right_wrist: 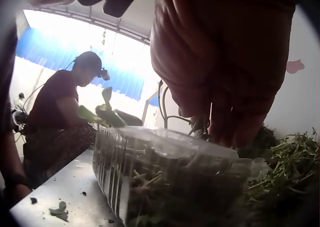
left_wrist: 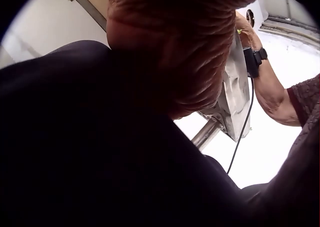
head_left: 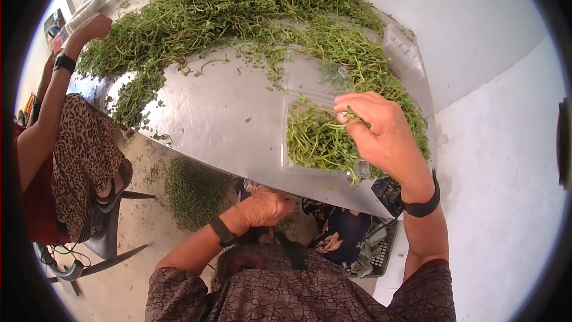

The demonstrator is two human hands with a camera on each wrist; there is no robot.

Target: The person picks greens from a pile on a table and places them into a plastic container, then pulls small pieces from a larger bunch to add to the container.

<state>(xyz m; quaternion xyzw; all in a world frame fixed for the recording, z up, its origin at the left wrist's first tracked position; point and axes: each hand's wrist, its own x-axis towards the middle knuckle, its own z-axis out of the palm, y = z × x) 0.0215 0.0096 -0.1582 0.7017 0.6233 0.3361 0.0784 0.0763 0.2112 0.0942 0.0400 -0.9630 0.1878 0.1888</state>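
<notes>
My right hand (head_left: 381, 128) is over a clear plastic clamshell box (head_left: 285, 143) and pinches a few leafy green stems (head_left: 351, 116) between thumb and fingers. The box stands with its lid (head_left: 304, 71) folded back and is filled with greens (head_left: 319, 140); some stems poke over its rim. In the right wrist view, fingertips reach down just behind the box's near wall (right_wrist: 112, 172). My left hand (head_left: 268, 206) is low at the table's near edge, above my lap, with fingers loosely curled and no object visible in it. The left wrist view shows mostly its wrinkled skin (left_wrist: 170, 52).
A large heap of greens (head_left: 238, 6) covers the far side of the metal table (head_left: 214, 113). Another clear box (head_left: 404, 53) lies at the right edge by the wall. At left, another person (head_left: 44, 125) sits at the table. Greens (head_left: 193, 194) also lie on the floor.
</notes>
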